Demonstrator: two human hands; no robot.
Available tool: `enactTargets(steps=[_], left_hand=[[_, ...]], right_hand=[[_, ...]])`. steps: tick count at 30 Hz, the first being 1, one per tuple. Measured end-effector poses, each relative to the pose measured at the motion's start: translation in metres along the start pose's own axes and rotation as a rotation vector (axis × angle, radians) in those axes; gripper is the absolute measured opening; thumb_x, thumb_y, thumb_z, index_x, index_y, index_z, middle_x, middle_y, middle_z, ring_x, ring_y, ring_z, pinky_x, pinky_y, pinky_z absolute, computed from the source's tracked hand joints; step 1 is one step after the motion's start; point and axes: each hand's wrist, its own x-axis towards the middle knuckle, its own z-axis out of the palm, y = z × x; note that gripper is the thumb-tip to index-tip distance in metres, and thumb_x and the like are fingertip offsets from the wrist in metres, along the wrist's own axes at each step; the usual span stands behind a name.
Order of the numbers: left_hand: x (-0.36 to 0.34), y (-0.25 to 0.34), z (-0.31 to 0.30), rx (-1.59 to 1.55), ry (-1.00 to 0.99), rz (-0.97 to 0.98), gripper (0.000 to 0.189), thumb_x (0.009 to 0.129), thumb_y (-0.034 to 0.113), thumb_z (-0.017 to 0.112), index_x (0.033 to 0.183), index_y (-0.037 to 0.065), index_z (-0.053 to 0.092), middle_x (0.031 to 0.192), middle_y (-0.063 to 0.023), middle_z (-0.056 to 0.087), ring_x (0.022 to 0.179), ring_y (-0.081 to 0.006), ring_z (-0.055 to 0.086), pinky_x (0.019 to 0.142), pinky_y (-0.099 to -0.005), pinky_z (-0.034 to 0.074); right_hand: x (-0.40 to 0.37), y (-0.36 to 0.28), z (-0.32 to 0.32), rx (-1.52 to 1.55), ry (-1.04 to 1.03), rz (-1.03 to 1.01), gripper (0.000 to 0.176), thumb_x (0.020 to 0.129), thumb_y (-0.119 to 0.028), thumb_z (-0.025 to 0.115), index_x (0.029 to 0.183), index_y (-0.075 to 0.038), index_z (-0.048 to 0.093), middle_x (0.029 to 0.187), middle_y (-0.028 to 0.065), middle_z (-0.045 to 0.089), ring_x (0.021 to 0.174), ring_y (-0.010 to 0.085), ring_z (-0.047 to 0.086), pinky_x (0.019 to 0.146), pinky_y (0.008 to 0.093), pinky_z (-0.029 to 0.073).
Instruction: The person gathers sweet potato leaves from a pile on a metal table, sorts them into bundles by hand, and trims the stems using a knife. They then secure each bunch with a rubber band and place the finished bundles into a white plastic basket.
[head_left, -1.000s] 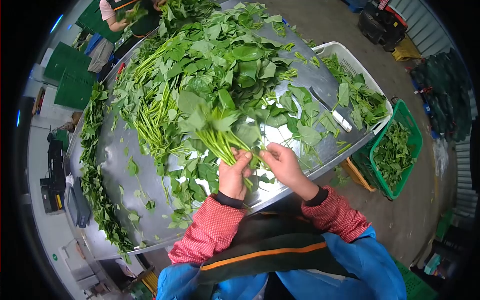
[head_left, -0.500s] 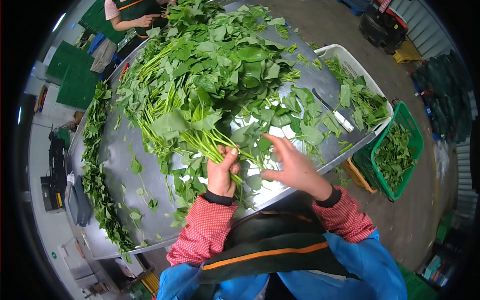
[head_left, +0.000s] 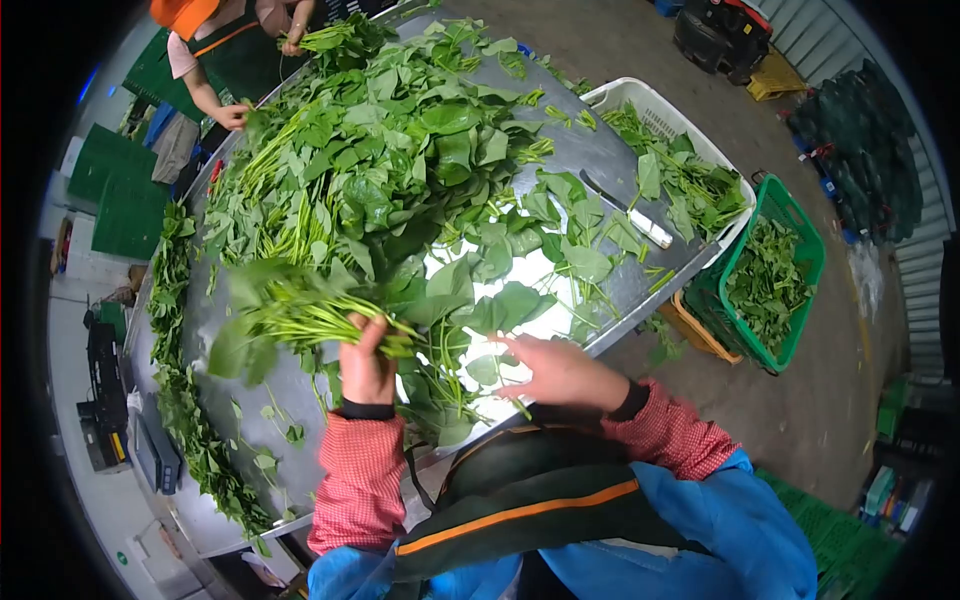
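My left hand (head_left: 367, 365) is wrapped around the stems of a bunch of leafy greens (head_left: 300, 312), whose leaves point left, somewhat blurred. To the right, my right hand (head_left: 565, 373) reaches over the near edge of the table with fingers stretched and thumb apart. Its fingertips are right by some loose leafy stems (head_left: 485, 368) lying on the shiny metal. Beyond both hands rises a large heap of leafy greens (head_left: 370, 180). A knife (head_left: 640, 222) with a pale handle lies right of the heap.
A metal table (head_left: 590, 120) carries the greens, with a row of leaves (head_left: 190, 430) along its left side. At the right stand a white crate (head_left: 735, 165) and a green crate (head_left: 812, 240), both holding greens. Across the table is a person in an orange cap (head_left: 183, 14).
My left hand has carried the bunch left, away from my right hand. My right hand has come lower, near the loose stems. The person across has moved their hands apart.
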Motion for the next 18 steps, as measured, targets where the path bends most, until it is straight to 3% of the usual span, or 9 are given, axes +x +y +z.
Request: enactTargets(steps=[1, 2, 3, 5, 8, 9, 13, 16, 18], left_hand=[[-0.006, -0.011, 0.006, -0.05, 0.053, -0.069, 0.017, 0.084, -0.005, 0.052, 0.085, 0.008, 0.042, 0.086, -0.0121, 0.056, 0.079, -0.0241, 0.058, 0.072, -0.038, 0.052], [-0.009, -0.015, 0.003, 0.03, 0.029, -0.217, 0.017, 0.084, -0.006, 0.051, 0.087, 0.007, 0.041, 0.089, -0.0148, 0.056, 0.08, -0.0255, 0.059, 0.073, -0.0403, 0.054], [-0.013, -0.026, 0.002, -0.007, 0.04, -0.285, 0.018, 0.084, -0.007, 0.05, 0.089, 0.007, 0.041, 0.088, -0.0153, 0.056, 0.08, -0.0254, 0.059, 0.071, -0.0394, 0.055], [-0.019, -0.047, -0.001, -0.085, 0.044, -0.415, 0.018, 0.084, -0.008, 0.049, 0.092, 0.007, 0.042, 0.087, -0.0152, 0.056, 0.078, -0.0242, 0.059, 0.068, -0.0377, 0.054], [-0.019, -0.06, -0.004, -0.158, 0.026, -0.517, 0.015, 0.088, -0.004, 0.047, 0.098, 0.006, 0.044, 0.084, -0.0111, 0.057, 0.074, -0.0192, 0.057, 0.065, -0.0339, 0.051], [-0.018, -0.057, -0.002, -0.176, 0.027, -0.539, 0.013, 0.089, -0.002, 0.047, 0.099, 0.006, 0.045, 0.085, -0.0101, 0.057, 0.073, -0.0182, 0.056, 0.065, -0.0334, 0.051], [-0.016, -0.053, -0.011, -0.263, -0.033, -0.649, 0.013, 0.094, 0.013, 0.053, 0.105, 0.005, 0.052, 0.084, -0.0046, 0.056, 0.068, -0.0111, 0.051, 0.061, -0.0259, 0.046], [-0.017, -0.053, -0.012, -0.289, -0.059, -0.649, 0.016, 0.093, 0.018, 0.056, 0.105, 0.006, 0.055, 0.08, -0.0016, 0.055, 0.062, -0.0077, 0.047, 0.057, -0.0227, 0.042], [-0.019, -0.052, -0.007, -0.248, -0.065, -0.583, 0.015, 0.094, 0.019, 0.056, 0.104, 0.007, 0.055, 0.078, -0.0007, 0.054, 0.061, -0.0073, 0.047, 0.055, -0.0226, 0.042]], right_hand=[[0.007, 0.004, -0.014, 0.138, 0.314, -0.052, 0.071, 0.081, -0.057, 0.06, 0.133, -0.012, 0.043, 0.107, 0.0211, 0.06, 0.093, 0.033, 0.061, 0.081, 0.0414, 0.046], [0.011, 0.013, -0.038, 0.15, 0.324, 0.325, 0.061, 0.083, -0.052, 0.061, 0.125, -0.009, 0.05, 0.091, 0.0178, 0.065, 0.081, 0.0313, 0.065, 0.072, 0.0414, 0.048], [0.018, 0.043, -0.047, 0.172, 0.695, 0.205, 0.052, 0.083, -0.05, 0.06, 0.112, -0.008, 0.059, 0.074, 0.0157, 0.065, 0.071, 0.0325, 0.065, 0.065, 0.0425, 0.049], [0.029, 0.07, -0.091, -0.027, 0.81, 0.439, 0.044, 0.083, -0.046, 0.06, 0.099, -0.005, 0.064, 0.075, 0.0157, 0.065, 0.069, 0.0325, 0.064, 0.062, 0.0423, 0.05], [0.048, 0.114, -0.104, -0.307, 0.585, 0.511, 0.039, 0.084, -0.041, 0.06, 0.091, -0.004, 0.064, 0.077, 0.0167, 0.065, 0.067, 0.0334, 0.063, 0.06, 0.0424, 0.049], [0.05, 0.115, -0.1, -0.393, 0.6, 0.368, 0.03, 0.086, -0.034, 0.06, 0.087, -0.005, 0.063, 0.076, 0.0131, 0.066, 0.066, 0.0275, 0.064, 0.059, 0.0375, 0.049], [0.036, 0.117, -0.112, 1.141, 0.514, -0.06, 0.019, 0.091, -0.022, 0.055, 0.095, -0.004, 0.06, 0.08, 0.0021, 0.062, 0.067, 0.0095, 0.058, 0.059, 0.0235, 0.048], [0.027, 0.119, -0.114, 0.964, 0.549, 0.069, 0.02, 0.093, -0.022, 0.052, 0.099, -0.003, 0.057, 0.082, 0.0033, 0.062, 0.065, 0.01, 0.057, 0.056, 0.0235, 0.047], [0.016, 0.108, -0.115, 1.056, 0.498, -0.012, 0.021, 0.094, -0.023, 0.05, 0.101, -0.004, 0.056, 0.079, 0.0054, 0.062, 0.062, 0.0112, 0.058, 0.054, 0.0246, 0.048]])
